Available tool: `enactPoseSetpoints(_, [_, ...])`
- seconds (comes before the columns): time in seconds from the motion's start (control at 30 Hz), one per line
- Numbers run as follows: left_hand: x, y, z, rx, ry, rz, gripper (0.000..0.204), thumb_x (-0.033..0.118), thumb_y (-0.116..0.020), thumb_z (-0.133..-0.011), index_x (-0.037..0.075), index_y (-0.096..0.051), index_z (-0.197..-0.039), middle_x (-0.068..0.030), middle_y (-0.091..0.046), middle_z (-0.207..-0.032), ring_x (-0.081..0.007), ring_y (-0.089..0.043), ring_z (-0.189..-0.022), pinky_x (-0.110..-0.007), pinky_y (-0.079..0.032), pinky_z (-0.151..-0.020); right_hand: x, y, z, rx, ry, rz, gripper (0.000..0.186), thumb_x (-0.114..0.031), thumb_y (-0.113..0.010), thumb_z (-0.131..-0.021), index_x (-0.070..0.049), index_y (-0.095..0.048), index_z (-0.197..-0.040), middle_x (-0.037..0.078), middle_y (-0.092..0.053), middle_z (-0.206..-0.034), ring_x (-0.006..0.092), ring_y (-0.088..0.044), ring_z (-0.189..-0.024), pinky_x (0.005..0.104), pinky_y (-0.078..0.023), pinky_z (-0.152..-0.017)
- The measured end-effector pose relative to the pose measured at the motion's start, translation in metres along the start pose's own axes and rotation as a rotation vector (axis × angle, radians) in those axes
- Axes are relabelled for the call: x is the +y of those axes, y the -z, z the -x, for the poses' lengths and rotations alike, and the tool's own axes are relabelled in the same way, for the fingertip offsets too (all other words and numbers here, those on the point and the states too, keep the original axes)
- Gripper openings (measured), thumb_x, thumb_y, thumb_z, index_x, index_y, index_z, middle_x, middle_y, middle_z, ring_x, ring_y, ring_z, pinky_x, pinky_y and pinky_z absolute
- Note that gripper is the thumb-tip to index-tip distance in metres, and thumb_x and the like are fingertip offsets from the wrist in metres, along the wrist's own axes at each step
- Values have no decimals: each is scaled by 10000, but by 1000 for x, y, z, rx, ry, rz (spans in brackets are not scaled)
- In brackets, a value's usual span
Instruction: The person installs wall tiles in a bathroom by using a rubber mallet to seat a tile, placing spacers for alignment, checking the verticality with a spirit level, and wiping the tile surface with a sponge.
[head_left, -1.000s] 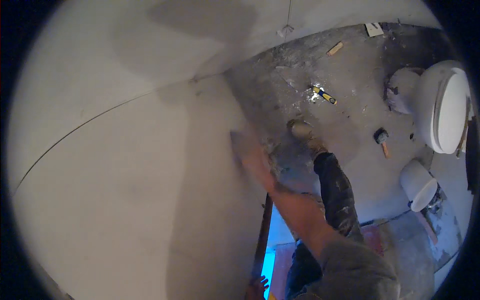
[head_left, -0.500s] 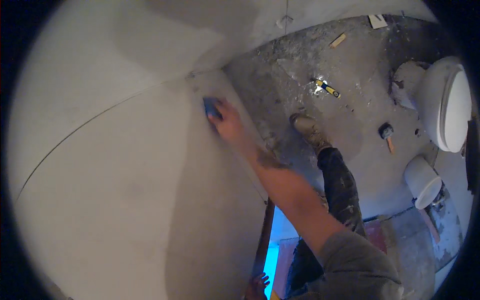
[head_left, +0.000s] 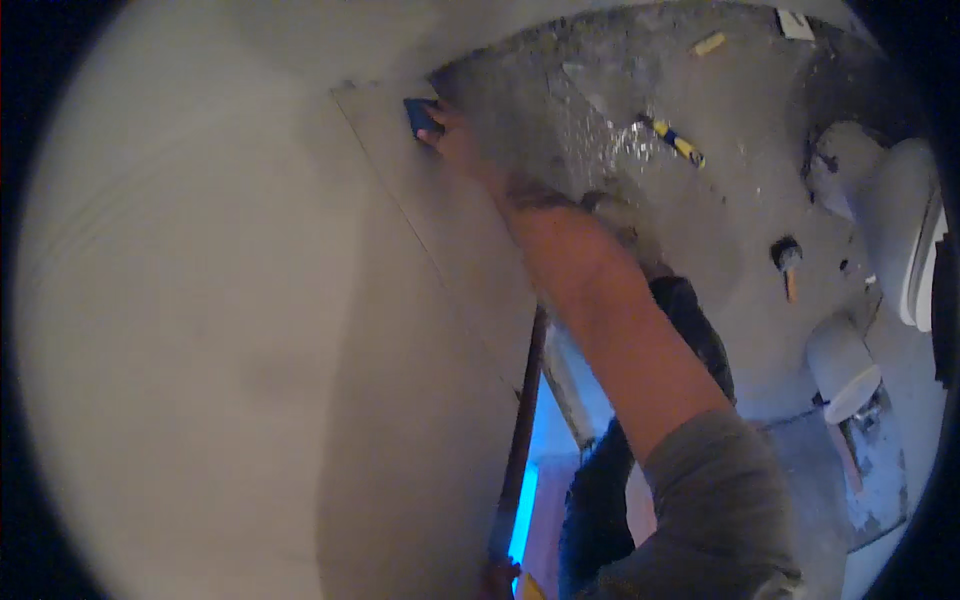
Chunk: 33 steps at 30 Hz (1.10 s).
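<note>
My right hand [head_left: 452,138] is stretched far out, closed on a dark blue block [head_left: 420,117], perhaps a sponge or sanding pad. It holds the block against the pale wall [head_left: 250,300], near the corner where wall and floor meet. A thin seam [head_left: 420,250] runs down the wall to the left of my forearm. At the lower edge my left hand [head_left: 503,577] shows only as a dark, blurred shape beside the brown edge of an opening. A bit of yellow lies close to it, and its fingers cannot be made out.
On the dirty, wet-looking floor lie a yellow-and-black handled tool [head_left: 680,145], a mallet-like tool [head_left: 788,262], a small yellowish piece [head_left: 710,43] and a white card [head_left: 795,24]. A white toilet [head_left: 890,220] and a white rounded fixture [head_left: 840,370] stand on the right. Blue light shows through the opening.
My right hand has moved farther away with the blue block, toward the far corner beside the floor. The view has shifted, and my left hand is now blurrier at the lower edge.
</note>
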<state>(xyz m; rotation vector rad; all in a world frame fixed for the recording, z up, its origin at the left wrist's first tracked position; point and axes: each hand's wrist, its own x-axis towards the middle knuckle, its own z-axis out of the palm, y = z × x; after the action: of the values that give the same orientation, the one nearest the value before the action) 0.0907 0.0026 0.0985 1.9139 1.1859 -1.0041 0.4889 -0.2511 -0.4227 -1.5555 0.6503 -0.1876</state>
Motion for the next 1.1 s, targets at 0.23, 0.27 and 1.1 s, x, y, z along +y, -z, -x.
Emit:
enactPoseSetpoints(0.23, [-4, 5, 25, -19, -68, 11, 465, 298, -532, -914, 33, -456, -1288, -161, -568, -1193, -319, -600, -1006, -426, -498, -813, -30, 58, 326, -151, -492, 92, 575, -342, -606, -886, -66, -450, -1366, 175, -368, -1449, 340, -322, -1353, 400, -259, -1120])
enactPoseSetpoints(0.27, [-2, 4, 27, -45, -101, -73, 468, 299, -533, -914, 32, -454, -1291, -162, -568, -1195, -320, -600, -1008, -427, -498, -815, -52, 63, 352, -112, -590, 55, 571, -347, -603, -889, -56, -457, -1358, 188, -365, -1449, 350, -320, -1352, 400, -260, -1118])
enactPoseSetpoints(1.1, [-10, 60, 91, 34, -84, 512, 269, 344, -559, -909, 99, -547, -1021, -72, -666, -927, -182, -661, -752, -330, -491, -540, -333, 483, 290, -199, -301, 355, 473, -199, -620, -878, 1, -504, -1290, 177, -568, -1254, 281, -551, -1146, 356, -411, -987])
